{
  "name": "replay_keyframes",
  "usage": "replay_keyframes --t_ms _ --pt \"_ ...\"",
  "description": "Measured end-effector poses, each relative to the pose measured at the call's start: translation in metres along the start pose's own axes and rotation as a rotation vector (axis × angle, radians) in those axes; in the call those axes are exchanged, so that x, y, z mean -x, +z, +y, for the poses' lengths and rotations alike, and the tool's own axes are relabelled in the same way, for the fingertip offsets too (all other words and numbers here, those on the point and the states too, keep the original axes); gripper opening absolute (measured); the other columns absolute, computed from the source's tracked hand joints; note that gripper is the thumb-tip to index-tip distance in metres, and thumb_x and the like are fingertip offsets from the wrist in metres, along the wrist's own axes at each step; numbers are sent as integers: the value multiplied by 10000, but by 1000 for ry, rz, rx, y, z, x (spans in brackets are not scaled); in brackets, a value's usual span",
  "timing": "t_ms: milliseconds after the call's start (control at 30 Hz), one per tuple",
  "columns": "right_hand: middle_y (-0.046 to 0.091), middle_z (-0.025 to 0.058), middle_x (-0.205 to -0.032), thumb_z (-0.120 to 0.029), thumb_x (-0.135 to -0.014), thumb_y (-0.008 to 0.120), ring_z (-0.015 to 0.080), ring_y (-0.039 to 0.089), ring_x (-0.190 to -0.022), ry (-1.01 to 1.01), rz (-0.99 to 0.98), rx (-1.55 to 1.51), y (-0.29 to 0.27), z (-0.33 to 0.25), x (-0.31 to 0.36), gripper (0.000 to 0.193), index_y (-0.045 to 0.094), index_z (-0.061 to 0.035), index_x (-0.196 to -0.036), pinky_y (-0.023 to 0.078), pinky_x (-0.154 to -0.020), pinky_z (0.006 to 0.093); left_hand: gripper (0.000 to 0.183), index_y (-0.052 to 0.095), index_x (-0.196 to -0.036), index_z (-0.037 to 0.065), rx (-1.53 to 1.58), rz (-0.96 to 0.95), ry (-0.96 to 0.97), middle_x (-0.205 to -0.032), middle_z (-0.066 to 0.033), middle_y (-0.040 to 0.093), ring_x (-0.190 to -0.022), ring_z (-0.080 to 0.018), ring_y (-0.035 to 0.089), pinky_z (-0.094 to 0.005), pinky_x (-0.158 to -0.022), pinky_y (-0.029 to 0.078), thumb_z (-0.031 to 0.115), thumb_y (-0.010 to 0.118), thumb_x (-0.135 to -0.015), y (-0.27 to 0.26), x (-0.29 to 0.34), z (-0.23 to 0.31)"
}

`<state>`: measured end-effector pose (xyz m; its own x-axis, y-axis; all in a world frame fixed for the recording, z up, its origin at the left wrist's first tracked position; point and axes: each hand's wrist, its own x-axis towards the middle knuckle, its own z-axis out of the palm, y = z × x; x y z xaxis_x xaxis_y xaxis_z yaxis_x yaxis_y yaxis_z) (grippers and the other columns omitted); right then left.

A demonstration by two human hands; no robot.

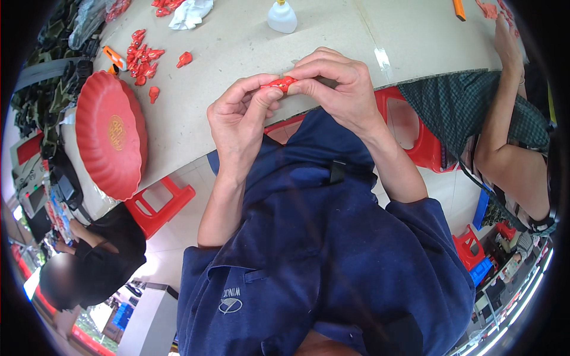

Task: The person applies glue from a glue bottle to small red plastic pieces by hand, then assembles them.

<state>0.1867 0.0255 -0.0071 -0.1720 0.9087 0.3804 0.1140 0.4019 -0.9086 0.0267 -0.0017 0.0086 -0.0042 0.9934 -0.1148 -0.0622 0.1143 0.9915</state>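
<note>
Between my two hands, over the near edge of the table, is a small glossy red piece (281, 84) with a few yellowish marks. My left hand (240, 113) pinches its left end between thumb and fingers. From the other side, my right hand (338, 83) grips the right end with thumb and forefinger. The fingertips cover much of the piece, so its full shape cannot be made out. A loose pile of similar small red pieces (141, 58) lies to the left on the table, with single red ones (184, 59) apart from it.
A red scalloped dish (107, 136) stands at the table's left edge. Beyond the pile lie an orange cutter (114, 58) and a white cloth (190, 13). A small translucent bottle (282, 18) stands ahead. At the right sits another person, an arm (504, 89) on the table.
</note>
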Motion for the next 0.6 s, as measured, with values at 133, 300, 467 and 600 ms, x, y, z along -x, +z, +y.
replay_keyframes --t_ms 133,300,467,600 --pt "649 54 -710 -27 -695 684 147 596 -692 -13 -11 23 0 0 0 65 678 -25 -759 469 -603 250 126 635 -938 -14 24 3 -7 -782 -47 639 -636 -59 562 -174 -562 445 30 610 -824 0 1 1" --pt "651 54 -717 -27 -696 685 145 598 -699 -10 -26 25 0 0 -1 69 680 -25 -765 471 -605 248 125 637 -937 -10 11 0 -7 -783 -48 640 -641 -56 563 -174 -561 449 34 613 -823 0 0 1" --pt "651 58 -729 -22 -695 688 143 598 -706 39 -35 29 -2 -3 0 85 681 -23 -780 476 -600 243 125 638 -936 -8 2 5 -7 -779 -45 641 -638 -55 565 -174 -563 454 33 613 -821 0 0 1" --pt "650 59 -727 -19 -694 688 144 597 -705 19 -32 27 -2 -2 -1 90 681 -23 -784 478 -599 242 123 638 -935 -11 0 3 -9 -776 -46 643 -636 -54 566 -173 -562 453 28 609 -822 0 0 2"
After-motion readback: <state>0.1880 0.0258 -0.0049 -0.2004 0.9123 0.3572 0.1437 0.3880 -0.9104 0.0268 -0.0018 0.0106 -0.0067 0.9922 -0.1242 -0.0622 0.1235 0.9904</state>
